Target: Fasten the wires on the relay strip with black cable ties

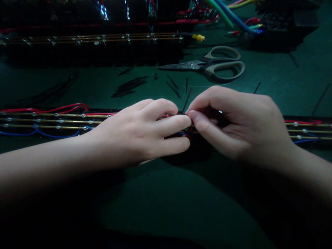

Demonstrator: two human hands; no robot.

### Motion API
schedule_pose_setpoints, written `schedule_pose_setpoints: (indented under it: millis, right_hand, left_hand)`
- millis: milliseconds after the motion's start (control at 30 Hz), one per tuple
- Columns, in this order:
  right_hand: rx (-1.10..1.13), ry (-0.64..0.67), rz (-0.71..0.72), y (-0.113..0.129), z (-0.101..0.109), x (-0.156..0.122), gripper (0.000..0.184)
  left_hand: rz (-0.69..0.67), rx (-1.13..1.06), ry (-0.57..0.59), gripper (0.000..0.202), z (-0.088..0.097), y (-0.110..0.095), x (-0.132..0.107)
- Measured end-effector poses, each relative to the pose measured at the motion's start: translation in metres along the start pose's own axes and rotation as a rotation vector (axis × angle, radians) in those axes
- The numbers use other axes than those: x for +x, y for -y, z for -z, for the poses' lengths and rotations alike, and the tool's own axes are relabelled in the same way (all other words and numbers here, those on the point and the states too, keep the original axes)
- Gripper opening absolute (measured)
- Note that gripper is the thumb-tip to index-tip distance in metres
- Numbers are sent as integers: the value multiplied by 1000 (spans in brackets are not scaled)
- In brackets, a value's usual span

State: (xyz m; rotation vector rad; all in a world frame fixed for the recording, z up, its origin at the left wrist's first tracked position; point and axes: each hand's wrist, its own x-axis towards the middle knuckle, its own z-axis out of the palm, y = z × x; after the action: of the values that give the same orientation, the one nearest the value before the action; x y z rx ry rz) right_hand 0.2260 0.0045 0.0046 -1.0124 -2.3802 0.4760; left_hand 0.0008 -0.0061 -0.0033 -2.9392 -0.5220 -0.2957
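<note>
A long black strip (52,122) with brass rails, red and blue wires runs across the green mat in front of me. My left hand (145,131) lies over its middle, fingers curled and pressed on it. My right hand (233,124) meets it from the right, thumb and fingers pinched on a thin black cable tie (187,98) that sticks up between the two hands. What lies under the fingers is hidden.
Scissors (212,65) with grey handles lie behind the hands. Several cut black tie ends (129,85) are scattered on the mat. A second strip (90,39) with brass rails sits at the back, and coloured cables (233,17) at the far right.
</note>
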Motion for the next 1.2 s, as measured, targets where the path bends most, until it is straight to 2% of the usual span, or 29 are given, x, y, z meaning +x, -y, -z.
schedule_pose_setpoints:
  millis: [1200]
  right_hand:
    - [1,-6,0,0,0,0,5]
  left_hand:
    - [0,1,-8,20,1,0,0]
